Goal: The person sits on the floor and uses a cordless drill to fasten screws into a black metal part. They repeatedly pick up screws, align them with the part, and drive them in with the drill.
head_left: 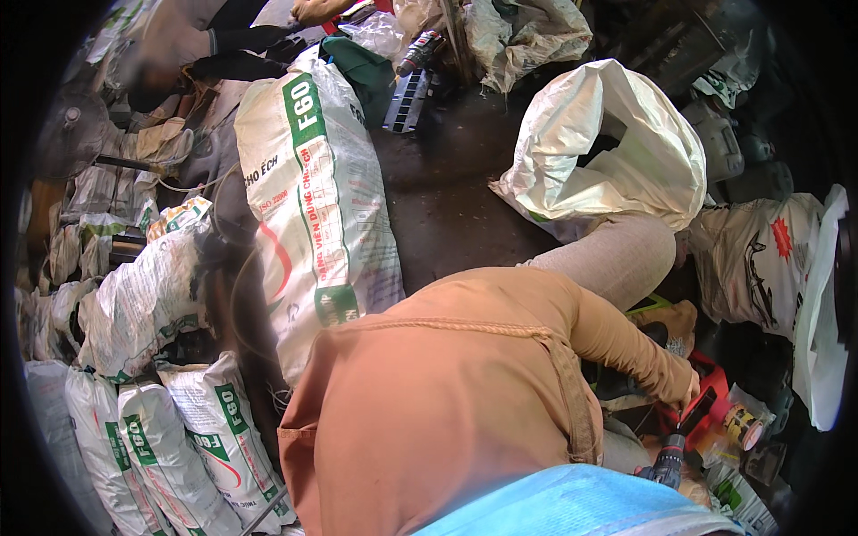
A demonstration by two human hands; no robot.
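Note:
My left hand [681, 386] reaches across my body to the right, in an orange-brown sleeve. Its fingers are bent at the edge of a red plastic container [710, 380], beside a dark flat piece [696, 413]. What they grip is too small to make out. Just below is a cordless drill [668, 457], grey and black with some red, its front end toward the left hand. My right hand [693, 488] shows only as a patch of skin against the drill's body, seemingly closed on it. A blue face mask [572, 505] hides the rest.
A tall white feed sack [349, 196] lies ahead left; more sacks [161, 447] stand lower left. An open white sack [617, 147] is ahead right, beyond my knee [617, 255]. Another drill [420, 52] is at the back. Someone's arm [246, 54] appears upper left. A yellow-labelled roll [743, 425] sits right.

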